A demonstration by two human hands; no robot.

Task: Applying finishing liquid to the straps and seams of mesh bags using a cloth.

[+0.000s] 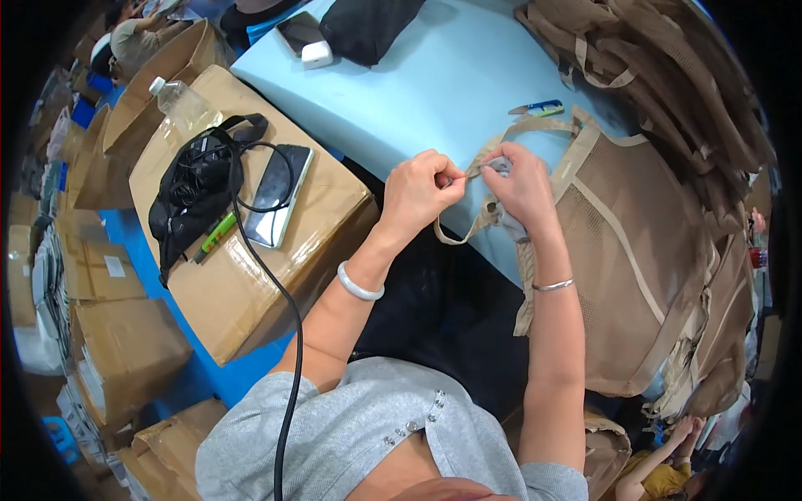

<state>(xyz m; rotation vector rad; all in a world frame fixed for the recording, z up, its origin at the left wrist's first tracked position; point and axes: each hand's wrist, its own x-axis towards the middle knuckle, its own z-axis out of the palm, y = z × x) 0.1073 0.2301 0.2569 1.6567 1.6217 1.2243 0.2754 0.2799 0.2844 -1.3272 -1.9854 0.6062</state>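
Note:
Over the table's front edge, my left hand pinches the end of a thin beige strap between thumb and fingers. Close beside it, my right hand is closed on the same strap, its thumb and forefinger together. A crumpled grey cloth piece shows under the right palm; what it belongs to is hidden. The strap runs toward a brown mesh piece with beige binding, spread out to the right. Small thread snips with a blue and green handle lie beyond my right hand.
More brown mesh pieces are heaped at the far right of the light blue table. A black pouch and a white case lie at the back. On the left, a cardboard box carries a phone, black bag and plastic bottle.

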